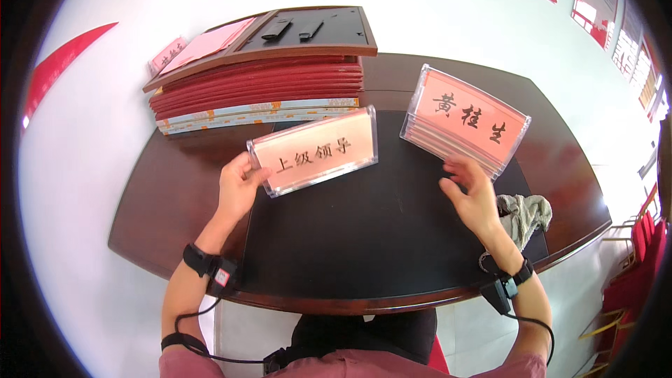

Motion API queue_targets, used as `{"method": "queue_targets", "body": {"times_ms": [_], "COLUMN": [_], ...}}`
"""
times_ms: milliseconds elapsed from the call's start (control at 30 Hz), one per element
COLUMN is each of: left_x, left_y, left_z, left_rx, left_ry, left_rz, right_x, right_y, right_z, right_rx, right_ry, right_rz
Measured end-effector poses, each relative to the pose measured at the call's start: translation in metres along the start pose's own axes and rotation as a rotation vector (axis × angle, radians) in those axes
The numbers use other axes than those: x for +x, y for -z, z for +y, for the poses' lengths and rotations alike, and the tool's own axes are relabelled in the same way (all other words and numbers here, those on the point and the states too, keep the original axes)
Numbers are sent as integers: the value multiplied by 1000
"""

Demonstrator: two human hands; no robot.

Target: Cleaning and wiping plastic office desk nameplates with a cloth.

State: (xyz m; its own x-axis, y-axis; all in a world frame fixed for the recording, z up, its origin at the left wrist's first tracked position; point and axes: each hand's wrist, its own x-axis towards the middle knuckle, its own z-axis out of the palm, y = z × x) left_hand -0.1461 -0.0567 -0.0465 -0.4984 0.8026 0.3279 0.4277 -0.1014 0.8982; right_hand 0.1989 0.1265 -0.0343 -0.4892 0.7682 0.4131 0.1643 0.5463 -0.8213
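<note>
My left hand point(239, 184) grips the left end of a clear acrylic name-card holder point(315, 153) with a pink card that bears black writing. The holder is tilted above the black desk pad point(367, 236). Further right, my right hand point(470, 189), its fingers parted and slightly curled, is at the lower edge of another clear holder point(470, 115). That one shows a pink card with writing, with more card edges in layers below it. Whether the right fingertips touch it cannot be told. A grey-green cloth point(525, 218) lies beside my right wrist.
A tall stack of dark red folders or frames point(262, 81) stands at the back left of the wooden desk point(556, 157). A brown-edged frame point(320, 26) with pink sheets point(210, 44) tops it, another card holder point(169, 54) behind. Red chairs point(630, 283) stand at right.
</note>
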Motion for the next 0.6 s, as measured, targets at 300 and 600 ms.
{"method": "queue_targets", "body": {"times_ms": [300,600], "left_x": [-46,-58], "left_y": [-28,-36], "left_z": [46,74], "left_rx": [440,756], "left_ry": [-130,-226], "left_rz": [-48,-21], "right_x": [-25,-33], "right_y": [-37,-32], "right_z": [-29,-49], "right_rx": [469,-11], "right_ry": [-110,32], "right_rz": [-369,-243]}}
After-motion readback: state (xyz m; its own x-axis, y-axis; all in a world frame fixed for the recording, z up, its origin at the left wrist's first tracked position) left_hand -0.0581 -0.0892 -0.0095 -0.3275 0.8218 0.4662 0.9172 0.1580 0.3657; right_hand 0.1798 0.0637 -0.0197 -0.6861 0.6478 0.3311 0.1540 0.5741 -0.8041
